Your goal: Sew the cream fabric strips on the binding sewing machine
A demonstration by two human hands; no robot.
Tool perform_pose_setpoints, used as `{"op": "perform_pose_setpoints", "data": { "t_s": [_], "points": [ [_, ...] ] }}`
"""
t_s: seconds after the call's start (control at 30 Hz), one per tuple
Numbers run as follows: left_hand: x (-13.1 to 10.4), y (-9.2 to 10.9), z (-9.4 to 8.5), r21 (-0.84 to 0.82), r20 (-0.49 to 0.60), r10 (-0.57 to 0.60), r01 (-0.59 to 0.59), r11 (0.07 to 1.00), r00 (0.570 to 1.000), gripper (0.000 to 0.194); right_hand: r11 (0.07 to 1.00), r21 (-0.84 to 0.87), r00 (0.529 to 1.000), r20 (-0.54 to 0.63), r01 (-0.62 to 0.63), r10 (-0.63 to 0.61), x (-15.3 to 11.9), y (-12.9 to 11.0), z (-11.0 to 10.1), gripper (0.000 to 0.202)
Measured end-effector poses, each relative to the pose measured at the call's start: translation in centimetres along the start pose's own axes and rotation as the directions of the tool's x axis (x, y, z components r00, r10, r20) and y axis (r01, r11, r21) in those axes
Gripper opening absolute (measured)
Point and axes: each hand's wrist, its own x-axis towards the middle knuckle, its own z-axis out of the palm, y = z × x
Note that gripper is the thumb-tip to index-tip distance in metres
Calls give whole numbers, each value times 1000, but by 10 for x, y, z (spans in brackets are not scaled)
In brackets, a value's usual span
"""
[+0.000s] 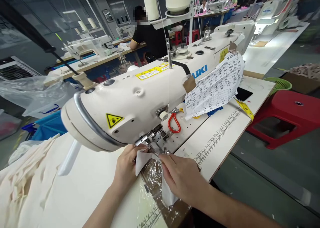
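Note:
A strip of white fabric (143,159) runs beneath the needle area of the white sewing machine (120,94). My left hand (127,164) pinches its left part, close under the machine head. On the other side, my right hand (183,178) grips the fabric near the presser foot (156,148), its thumb and fingers closed. A loose end of the cloth hangs below the right hand. Between my hands lies a brown, clear-taped patch (153,178) of the table. Red-handled scissors (174,123) rest behind the needle area.
A handwritten paper sheet (215,88) is taped to the machine. A yellow tape measure (245,109) and a dark phone (243,94) lie at the right. Cream fabric (22,178) is heaped at left. A red stool (287,114) stands right; a person in black (152,38) sits behind.

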Motion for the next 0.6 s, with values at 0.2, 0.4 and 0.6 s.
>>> {"op": "perform_pose_setpoints", "data": {
  "t_s": [0.2, 0.4, 0.6],
  "points": [
    [0, -1, 1, 22, 13, 2, -2, 1000, 1000, 16, 1000, -11, 1000, 0, -19, 19, 2, 1, 0, 23],
    [-1, -2, 2, 58, 14, -5, 5, 998, 1000, 16, 1000, -13, 1000, 1, -24, 24, 3, 1, -1, 22],
    [1, 1, 3, 31, 28, -47, 46, 998, 998, 13, 998, -65, 999, 39, -21, 23, 5, -2, -1, 23]
  ]
}}
